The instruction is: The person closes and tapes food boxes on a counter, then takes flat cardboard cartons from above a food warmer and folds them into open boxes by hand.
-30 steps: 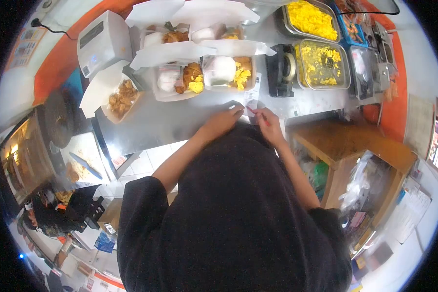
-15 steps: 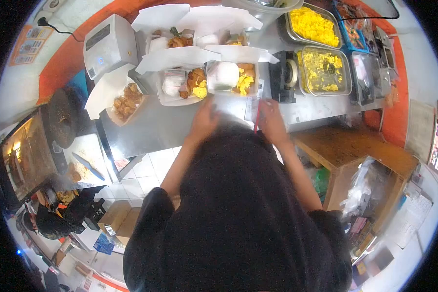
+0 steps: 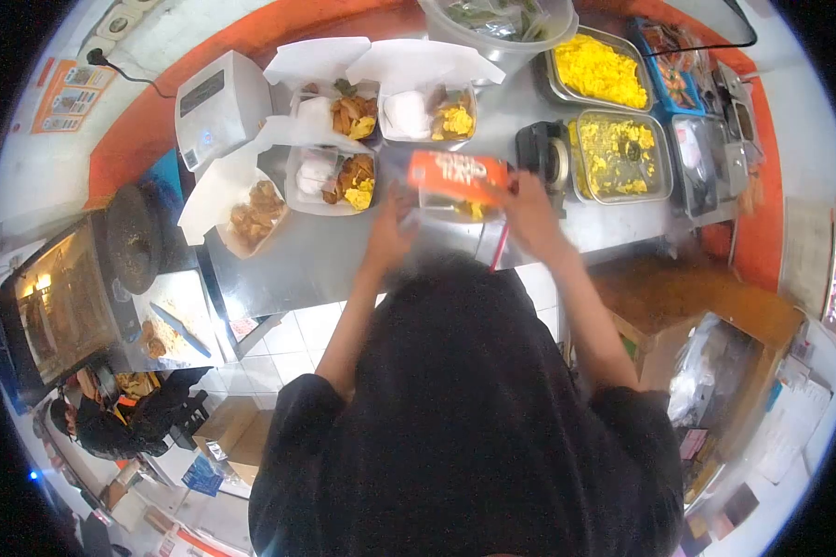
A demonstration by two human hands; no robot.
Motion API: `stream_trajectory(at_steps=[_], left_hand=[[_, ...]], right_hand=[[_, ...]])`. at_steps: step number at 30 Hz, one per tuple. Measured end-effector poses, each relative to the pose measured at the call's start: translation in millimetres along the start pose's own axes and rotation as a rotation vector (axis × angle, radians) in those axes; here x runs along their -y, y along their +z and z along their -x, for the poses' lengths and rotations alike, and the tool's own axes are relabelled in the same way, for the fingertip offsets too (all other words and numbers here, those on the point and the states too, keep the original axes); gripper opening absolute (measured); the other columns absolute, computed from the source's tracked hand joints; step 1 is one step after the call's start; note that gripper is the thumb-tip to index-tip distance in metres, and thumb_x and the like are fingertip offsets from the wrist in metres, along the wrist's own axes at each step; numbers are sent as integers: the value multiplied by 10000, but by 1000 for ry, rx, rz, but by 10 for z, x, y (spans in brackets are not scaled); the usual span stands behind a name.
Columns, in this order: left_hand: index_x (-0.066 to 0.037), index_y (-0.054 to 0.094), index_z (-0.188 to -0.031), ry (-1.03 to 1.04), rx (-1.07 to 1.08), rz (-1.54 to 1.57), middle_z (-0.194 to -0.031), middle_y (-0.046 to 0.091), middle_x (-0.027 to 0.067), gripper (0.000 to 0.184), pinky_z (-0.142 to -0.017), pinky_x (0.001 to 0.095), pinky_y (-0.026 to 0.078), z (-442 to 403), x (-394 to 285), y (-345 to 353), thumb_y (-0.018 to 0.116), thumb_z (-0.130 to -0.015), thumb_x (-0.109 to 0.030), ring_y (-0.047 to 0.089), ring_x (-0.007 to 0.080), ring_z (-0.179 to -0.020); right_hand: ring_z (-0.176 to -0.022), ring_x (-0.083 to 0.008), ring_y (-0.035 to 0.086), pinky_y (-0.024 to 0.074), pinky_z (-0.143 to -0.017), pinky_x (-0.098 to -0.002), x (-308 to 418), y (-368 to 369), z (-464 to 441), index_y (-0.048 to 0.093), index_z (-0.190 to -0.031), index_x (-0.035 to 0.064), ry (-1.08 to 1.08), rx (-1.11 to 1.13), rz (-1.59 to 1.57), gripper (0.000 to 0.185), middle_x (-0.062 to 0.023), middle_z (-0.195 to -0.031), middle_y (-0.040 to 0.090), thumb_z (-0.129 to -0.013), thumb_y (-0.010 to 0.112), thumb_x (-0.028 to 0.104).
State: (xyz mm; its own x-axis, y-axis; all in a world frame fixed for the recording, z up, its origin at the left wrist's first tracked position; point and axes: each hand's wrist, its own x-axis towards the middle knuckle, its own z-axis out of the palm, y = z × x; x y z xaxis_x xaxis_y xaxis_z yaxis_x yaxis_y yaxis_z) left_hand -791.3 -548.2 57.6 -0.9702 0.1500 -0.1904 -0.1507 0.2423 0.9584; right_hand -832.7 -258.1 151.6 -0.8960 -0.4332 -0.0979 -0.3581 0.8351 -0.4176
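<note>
One orange lid (image 3: 457, 176), long axis crosswise, seemingly tilted

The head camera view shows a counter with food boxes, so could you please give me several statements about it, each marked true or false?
1. The person's right hand is at the right end of a bright orange printed box lid. True.
2. The person's left hand grips the long blue-grey knife. False: the knife lies on a white cutting board.
3. A black tape dispenser stands left of the sparsely filled clear rectangular tray. True.
4. The open white paper box at the left end holds yellow food. False: it holds brown pieces.
5. A white boxy machine stands right of the black dispenser. False: it stands far to its left.
</note>
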Motion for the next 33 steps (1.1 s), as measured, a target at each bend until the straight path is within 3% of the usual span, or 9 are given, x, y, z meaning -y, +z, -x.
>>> stream_trajectory(at_steps=[4, 7, 10, 15, 21, 25, 28, 30, 33], left_hand=[[-14, 243, -1576, -144, -50, -93, -1425, 510, 286, 889, -1110, 440, 436, 288, -527, -24, 744, -845, -88, 521, 367, -1348], [-15, 366, -1494, 77, -80, -579, -1534, 362, 308, 790, -1154, 475, 374, 337, -782, -28, 770, -821, -111, 410, 445, -1408], [-47, 482, -1381, 394, 18, -755, -1518, 355, 304, 736, -1151, 524, 349, 151, -796, 120, 837, -744, -145, 320, 509, -1415], [-47, 480, -1412, 223, 190, -337, -1462, 405, 263, 760, -1179, 491, 334, -31, -259, 259, 848, -785, -270, 386, 445, -1404], [-43, 436, -1476, 77, 38, -245, -1451, 481, 232, 873, -1182, 460, 332, 44, -728, 61, 873, -767, -305, 390, 398, -1427], [-42, 361, -1545, 199, 0, -336, -1541, 430, 233, 990, -1199, 453, 310, 36, -432, 81, 884, -751, -320, 321, 386, -1488], [-41, 249, -1599, 74, 128, -157, -1617, 317, 252, 1106, -1218, 456, 282, 145, -369, 103, 887, -748, -346, 266, 387, -1521], [-35, 172, -1616, 147, 192, -566, -1622, 294, 262, 1206, -1224, 453, 279, 245, -338, 42, 903, -719, -376, 294, 390, -1509], [-45, 157, -1620, 210, 322, -580, -1625, 271, 275, 1161, -1213, 461, 298, 266, -322, -80, 862, -761, -379, 324, 412, -1488]], right_hand=[[-1312, -463, 448, 398, -1093, -534, -7, 288, 442, 612, -1413, 278, -3, -67, -27, 656, -255, -1495, 404, -839, 560, -35], [-1496, -500, 219, 248, -1213, -531, 26, 527, 596, 528, -1488, 241, 120, 26, -84, 706, -326, -1618, 174, -840, 669, -3], [-1492, -523, 202, 249, -1217, -520, 124, 712, 579, 449, -1539, 239, 58, -102, -293, 814, -323, -1631, 111, -808, 739, 30], [-1499, -485, 219, 269, -1212, -472, 115, 751, 471, 391, -1546, 127, 186, -99, -695, 815, -298, -1612, 177, -824, 765, 69], [-1449, -337, 345, 273, -1206, -453, -5, 426, 466, 369, -1534, 72, 257, -124, -897, 667, -193, -1458, 408, -999, 633, 371], [-1508, -351, 254, 192, -1238, -469, 2, 592, 348, 294, -1578, 81, 62, -182, -803, 740, -203, -1579, 315, -971, 656, 299], [-1546, -377, 168, 169, -1245, -484, -90, 759, 426, 234, -1593, 60, 44, -154, -851, 839, -217, -1645, 219, -931, 690, 299], [-1556, -412, 114, 158, -1249, -493, -195, 760, 494, 195, -1598, 38, 66, -60, -635, 954, -246, -1662, 163, -882, 752, 332], [-1541, -446, 131, 176, -1247, -502, -249, 725, 527, 158, -1607, 32, -20, 45, -387, 1017, -269, -1664, 131, -854, 785, 307]])
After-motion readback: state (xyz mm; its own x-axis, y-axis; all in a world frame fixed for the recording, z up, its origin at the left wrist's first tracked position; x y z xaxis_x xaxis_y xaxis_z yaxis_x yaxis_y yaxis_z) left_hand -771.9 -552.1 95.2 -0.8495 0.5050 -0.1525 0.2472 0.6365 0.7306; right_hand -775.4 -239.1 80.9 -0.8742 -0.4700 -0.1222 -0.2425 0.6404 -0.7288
